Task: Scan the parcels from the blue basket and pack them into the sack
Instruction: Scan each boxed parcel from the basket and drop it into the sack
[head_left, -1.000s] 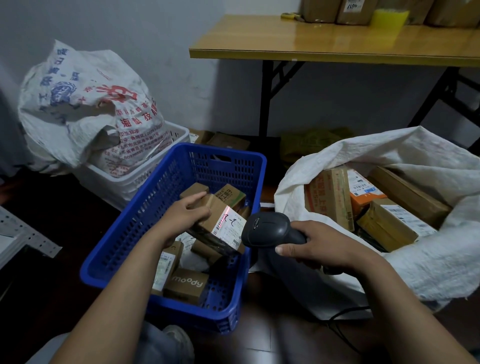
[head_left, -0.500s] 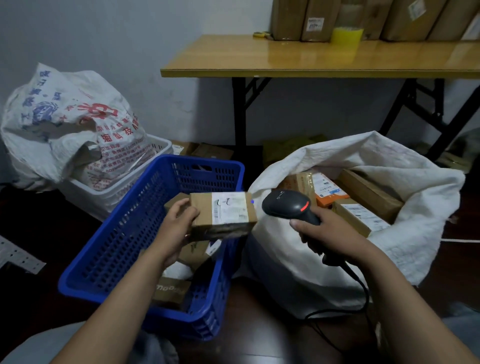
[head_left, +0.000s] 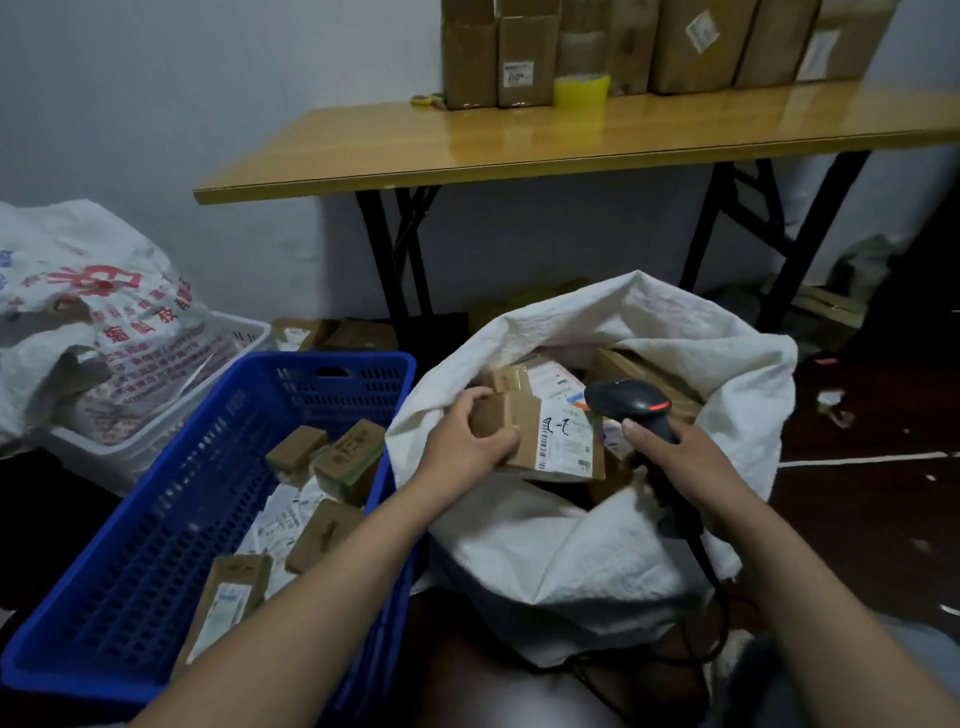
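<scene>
- The parcel (head_left: 550, 436), a brown box with a white label facing up, was over the open mouth of the sack (head_left: 571, 545), above other boxes already inside.
- The left hand (head_left: 467, 441) gripped the parcel by its left end, thumb on top and fingers curled round the edge.
- The right hand (head_left: 670, 457) was clenched round the handle of a black scanner (head_left: 628, 402), whose head sat just beside the parcel's right edge; a red mark showed on it.
- The scanner's cable (head_left: 711, 587) ran down over the front of the sack.
- The sack was white, its rim folded back, standing just right of the blue basket (head_left: 135, 561).
- Several small brown boxes and some white packets lay loose in the basket.
- Left of the basket, a printed white bag (head_left: 93, 322) sat in a white crate (head_left: 130, 457).
- Behind everything stood a wooden table (head_left: 493, 145) on black legs, with cartons (head_left: 665, 41) lined along its back edge and a yellow tape roll (head_left: 582, 91) in front of them.
</scene>
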